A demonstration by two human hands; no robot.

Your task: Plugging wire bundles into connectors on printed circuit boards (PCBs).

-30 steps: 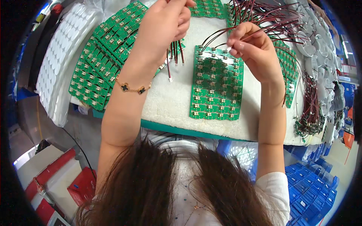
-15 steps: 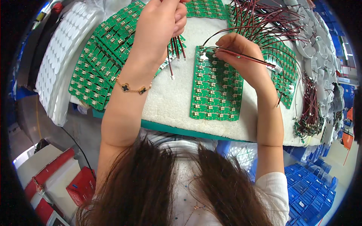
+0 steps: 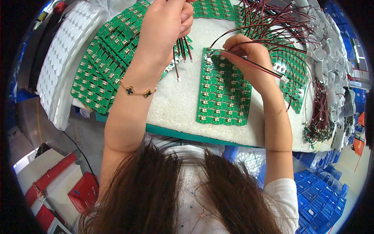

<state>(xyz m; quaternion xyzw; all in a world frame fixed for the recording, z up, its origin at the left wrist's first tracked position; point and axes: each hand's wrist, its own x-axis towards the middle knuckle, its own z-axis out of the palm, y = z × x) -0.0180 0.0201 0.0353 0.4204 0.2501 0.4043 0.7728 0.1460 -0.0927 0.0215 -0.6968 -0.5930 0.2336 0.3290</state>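
At the top centre, my left hand (image 3: 169, 25) is closed around a bundle of thin cables (image 3: 182, 50), whose white plug ends hang down below the fist. My right hand (image 3: 251, 56) bends over the upper part of a green circuit board panel (image 3: 222, 95) with rows of small white connectors. Its thumb and fingers pinch a black-and-red cable (image 3: 257, 65) near the panel's upper left corner. This cable runs back across the hand to a loose white plug (image 3: 284, 79). Another dark wire arches up from the same corner. The exact fingertip contact is partly hidden.
Stacked green panels (image 3: 93, 84) lie to the left beside a white sheet of round pieces (image 3: 64, 62). A tangle of dark red cables (image 3: 280, 19) spreads at the upper right. A wired bundle (image 3: 321, 105) lies near the right edge. Blue bins (image 3: 319, 195) stand below.
My right fingers have shifted slightly up and left at the panel's corner, and the cable's loose plug has swung a little downward. My left hand stays in place.
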